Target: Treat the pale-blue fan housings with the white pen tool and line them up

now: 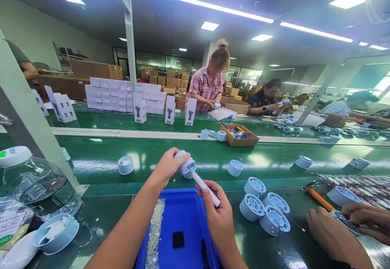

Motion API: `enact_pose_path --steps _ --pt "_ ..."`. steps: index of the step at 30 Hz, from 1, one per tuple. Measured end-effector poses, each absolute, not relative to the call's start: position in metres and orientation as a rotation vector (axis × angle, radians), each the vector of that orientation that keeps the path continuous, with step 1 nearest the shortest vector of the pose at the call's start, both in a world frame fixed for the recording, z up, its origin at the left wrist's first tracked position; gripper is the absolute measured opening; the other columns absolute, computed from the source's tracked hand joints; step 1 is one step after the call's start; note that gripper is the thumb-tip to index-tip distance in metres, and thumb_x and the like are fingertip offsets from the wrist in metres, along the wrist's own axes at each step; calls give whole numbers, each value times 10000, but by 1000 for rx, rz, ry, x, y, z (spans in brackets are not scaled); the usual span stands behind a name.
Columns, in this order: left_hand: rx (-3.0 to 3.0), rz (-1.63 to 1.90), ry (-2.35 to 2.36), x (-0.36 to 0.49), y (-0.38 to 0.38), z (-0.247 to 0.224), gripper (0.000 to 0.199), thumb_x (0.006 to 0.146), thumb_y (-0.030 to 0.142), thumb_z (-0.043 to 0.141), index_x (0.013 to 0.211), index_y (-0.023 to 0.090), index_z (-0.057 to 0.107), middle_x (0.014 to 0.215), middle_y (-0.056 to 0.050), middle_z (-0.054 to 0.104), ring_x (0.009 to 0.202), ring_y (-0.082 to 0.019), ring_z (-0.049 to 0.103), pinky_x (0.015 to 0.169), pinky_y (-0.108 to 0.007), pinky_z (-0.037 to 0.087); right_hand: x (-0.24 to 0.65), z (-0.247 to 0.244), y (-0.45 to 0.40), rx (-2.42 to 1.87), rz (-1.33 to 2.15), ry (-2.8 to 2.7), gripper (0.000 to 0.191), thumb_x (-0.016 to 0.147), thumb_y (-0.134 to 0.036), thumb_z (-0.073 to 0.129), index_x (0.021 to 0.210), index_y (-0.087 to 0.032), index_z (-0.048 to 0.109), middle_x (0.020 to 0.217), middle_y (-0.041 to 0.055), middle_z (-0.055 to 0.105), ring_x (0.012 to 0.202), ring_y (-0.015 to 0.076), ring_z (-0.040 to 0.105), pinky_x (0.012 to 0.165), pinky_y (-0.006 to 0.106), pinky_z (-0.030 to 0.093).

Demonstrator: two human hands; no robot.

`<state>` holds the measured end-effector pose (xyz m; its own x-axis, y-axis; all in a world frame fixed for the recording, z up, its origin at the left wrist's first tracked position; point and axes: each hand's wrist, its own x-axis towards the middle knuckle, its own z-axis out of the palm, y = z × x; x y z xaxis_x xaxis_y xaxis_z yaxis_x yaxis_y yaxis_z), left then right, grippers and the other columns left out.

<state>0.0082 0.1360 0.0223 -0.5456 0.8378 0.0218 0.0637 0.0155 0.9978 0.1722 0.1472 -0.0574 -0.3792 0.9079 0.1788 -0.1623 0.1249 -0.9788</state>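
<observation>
My left hand [167, 164] is closed around a light-blue round fan housing [188, 167], tilted so that its inside faces me. A thin wire hangs from the housing. In my right hand [218, 210] is a slim white rod [209, 190], gripped between thumb and fingers. Its far tip meets the lower edge of the housing; whether it goes inside cannot be made out. Below both hands lies a blue tray [190, 220] with many small whitish pieces [155, 232] along its left side and a black square [178, 239] on its floor.
Several fan housings [252, 207] stand right of the tray, beside a co-worker's hands [332, 232] and an orange-handled tool [320, 199]. More housings [126, 165] sit on the green conveyor [100, 151]. A large clear bottle [42, 183] and another housing [56, 232] are at left.
</observation>
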Motion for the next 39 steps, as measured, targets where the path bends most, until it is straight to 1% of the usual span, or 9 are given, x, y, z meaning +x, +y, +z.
enact_pose_path --steps 10,13,17,22,26,30,33,36,39 --pt "1024 1442 1810 22 133 30 325 673 437 661 663 196 442 573 50 444 500 -101 392 452 -223 287 171 -56 146 -763 1430 -1414 453 803 -548 585 1057 -172 588 807 59 667 775 213 628 705 293 505" --pt "987 1691 1811 36 134 33 308 700 364 633 609 202 388 549 61 378 486 -88 339 451 -218 271 169 -57 145 -768 1393 -1539 467 821 -573 539 1019 -157 614 649 7 562 590 159 513 550 246 438" --pt "888 2098 1585 51 137 25 470 754 430 595 531 198 252 537 57 260 508 -86 257 468 -218 260 166 -61 142 -601 1445 -1750 420 872 -549 479 740 -167 592 559 -32 384 528 113 351 482 225 313" --pt "619 2129 1414 55 139 11 482 715 492 631 551 208 276 522 63 257 475 -90 268 452 -229 248 161 -63 137 -485 1725 -1537 411 865 -579 492 766 -184 550 496 -84 245 423 67 195 381 204 160" --pt "717 2137 1400 59 139 11 432 736 492 616 581 209 329 569 47 358 514 -106 347 478 -230 294 155 -61 137 -442 1845 -1408 449 816 -637 528 750 -195 498 458 -109 207 387 56 155 356 197 130" --pt "1183 1867 1504 54 137 17 282 737 446 628 760 204 486 751 10 518 674 -138 469 614 -232 394 156 -61 147 -473 1758 -1389 497 806 -666 513 877 -176 557 480 -108 195 404 61 135 365 202 112" --pt "1329 1644 1640 29 134 23 333 766 513 580 802 214 437 672 30 488 618 -145 477 576 -243 378 161 -61 157 -534 1671 -1498 491 808 -639 529 824 -154 602 538 -69 286 465 70 206 402 195 169" --pt "1305 1591 2016 -10 129 19 465 699 541 650 927 233 386 751 14 539 630 -178 529 587 -269 382 162 -62 162 -615 1580 -1542 467 821 -598 527 764 -145 623 606 -26 395 532 95 317 451 201 266" --pt "1413 1285 2274 -40 126 -2 449 704 455 659 1024 231 438 896 -45 591 770 -227 574 701 -315 417 161 -69 162 -733 1510 -1487 445 821 -576 528 935 -156 618 577 -38 405 508 110 338 440 212 281"
